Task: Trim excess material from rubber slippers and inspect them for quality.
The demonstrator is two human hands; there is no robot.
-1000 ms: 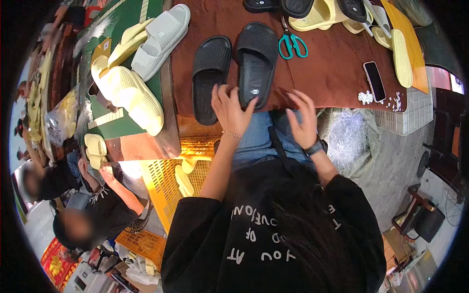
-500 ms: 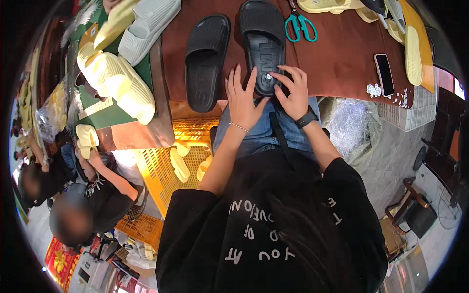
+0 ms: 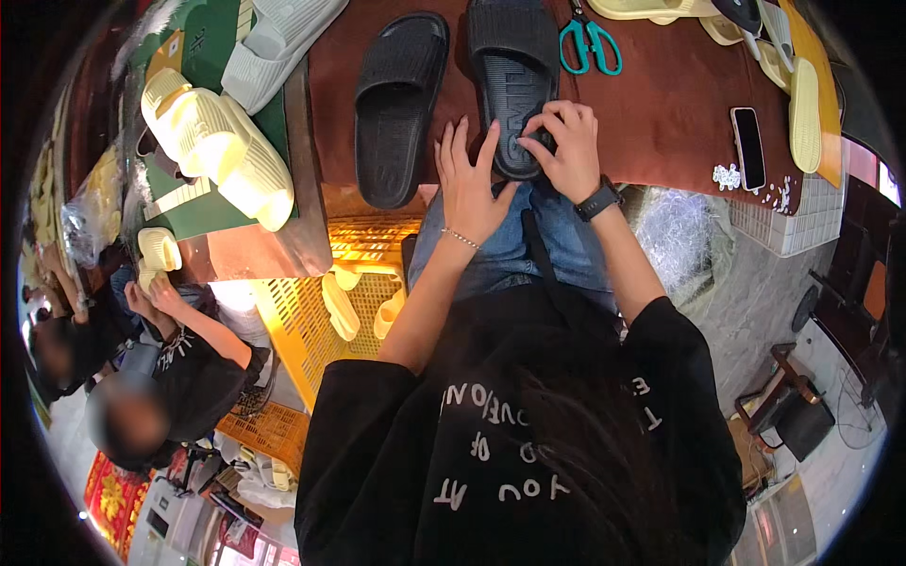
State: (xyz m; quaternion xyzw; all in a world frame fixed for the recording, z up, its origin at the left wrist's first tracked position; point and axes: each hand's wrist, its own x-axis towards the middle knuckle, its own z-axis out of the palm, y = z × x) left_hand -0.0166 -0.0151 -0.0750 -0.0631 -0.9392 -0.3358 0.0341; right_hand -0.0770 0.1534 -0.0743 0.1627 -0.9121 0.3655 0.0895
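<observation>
A black slide sandal [image 3: 514, 80] with raised lettering on its footbed lies on the brown table cover, heel toward me. My left hand [image 3: 470, 193] is at its left edge by the heel, fingers stretched out and apart, the index fingertip touching the edge. Over the heel part, my right hand [image 3: 570, 156] has thumb and index fingertips brought together in a pinch. Whatever lies between them is too small or hidden to make out. The matching black slide sandal [image 3: 392, 123] lies to the left, untouched.
Teal-handled scissors [image 3: 590, 47] lie right of the sandal. Farther right are a phone [image 3: 748, 146] and small white pieces [image 3: 726, 176]. Pale yellow slides [image 3: 226, 156] and a grey slide [image 3: 269, 61] rest at left. A yellow crate [image 3: 291, 325] stands below; a co-worker's hands [image 3: 165, 297] hold a yellow slide.
My right thumb and index finger have closed into a pinch. The small white spot seen at the fingertips on the footbed no longer shows. My left hand stays nearly in place.
</observation>
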